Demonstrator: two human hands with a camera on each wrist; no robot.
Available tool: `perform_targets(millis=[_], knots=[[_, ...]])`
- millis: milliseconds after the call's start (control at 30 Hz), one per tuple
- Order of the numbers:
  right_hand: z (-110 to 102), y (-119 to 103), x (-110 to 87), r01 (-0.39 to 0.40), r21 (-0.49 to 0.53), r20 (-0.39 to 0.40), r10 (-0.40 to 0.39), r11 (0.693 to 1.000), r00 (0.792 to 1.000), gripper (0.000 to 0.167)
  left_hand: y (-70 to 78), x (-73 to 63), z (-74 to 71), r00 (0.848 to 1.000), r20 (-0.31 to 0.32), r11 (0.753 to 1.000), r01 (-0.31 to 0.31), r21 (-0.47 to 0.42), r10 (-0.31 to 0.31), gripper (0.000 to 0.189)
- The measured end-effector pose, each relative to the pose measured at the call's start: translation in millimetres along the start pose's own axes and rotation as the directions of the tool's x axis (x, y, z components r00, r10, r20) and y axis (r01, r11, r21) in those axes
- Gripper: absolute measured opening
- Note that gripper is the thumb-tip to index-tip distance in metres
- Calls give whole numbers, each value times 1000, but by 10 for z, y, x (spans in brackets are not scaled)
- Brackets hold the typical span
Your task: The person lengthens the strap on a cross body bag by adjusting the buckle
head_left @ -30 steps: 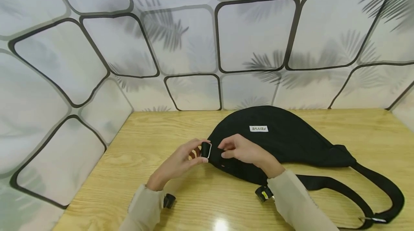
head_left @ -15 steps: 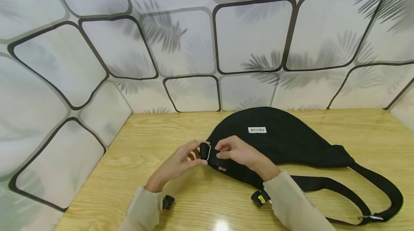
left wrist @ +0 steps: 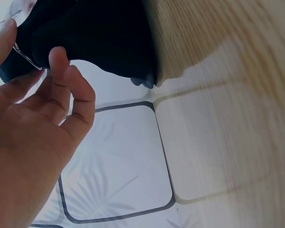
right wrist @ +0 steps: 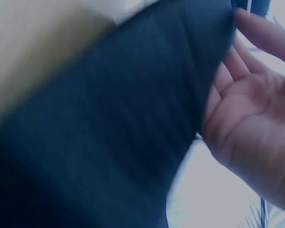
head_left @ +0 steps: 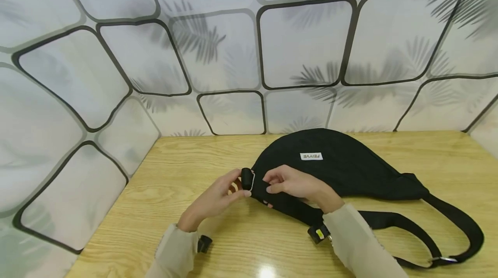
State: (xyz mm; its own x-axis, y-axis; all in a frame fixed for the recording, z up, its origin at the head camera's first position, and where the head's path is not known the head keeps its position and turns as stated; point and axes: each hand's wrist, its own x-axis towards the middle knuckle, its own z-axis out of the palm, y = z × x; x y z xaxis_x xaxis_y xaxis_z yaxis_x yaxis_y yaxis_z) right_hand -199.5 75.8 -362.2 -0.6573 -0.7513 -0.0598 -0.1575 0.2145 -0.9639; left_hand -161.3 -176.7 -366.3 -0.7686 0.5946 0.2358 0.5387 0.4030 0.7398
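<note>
Left hand (head_left: 215, 196) pinches the metal buckle (head_left: 253, 182); right hand (head_left: 299, 184) pinches the black strap (head_left: 261, 186) nearby.

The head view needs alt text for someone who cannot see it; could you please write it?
A person's left hand holds a black strap looped through a metal buckle, while the right hand holds the strap beside it. A black bag with a white label lies on the wooden table.

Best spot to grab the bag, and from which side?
I'd take the bag by its tapered right end, coming from the right: it narrows there into the strap, away from the left hand and right hand.
</note>
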Motion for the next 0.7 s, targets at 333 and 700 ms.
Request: perform_targets(millis=[333,700], knots=[[-66,1,-20,57,-25,15,-56,998,998,14,-1,13,0,1000,-8,1000,14,-3,-14,12],[71,-34,16,50,-117,-77,-59,992,995,18,-2,20,7,1000,8,1000,7,-20,-7,12]])
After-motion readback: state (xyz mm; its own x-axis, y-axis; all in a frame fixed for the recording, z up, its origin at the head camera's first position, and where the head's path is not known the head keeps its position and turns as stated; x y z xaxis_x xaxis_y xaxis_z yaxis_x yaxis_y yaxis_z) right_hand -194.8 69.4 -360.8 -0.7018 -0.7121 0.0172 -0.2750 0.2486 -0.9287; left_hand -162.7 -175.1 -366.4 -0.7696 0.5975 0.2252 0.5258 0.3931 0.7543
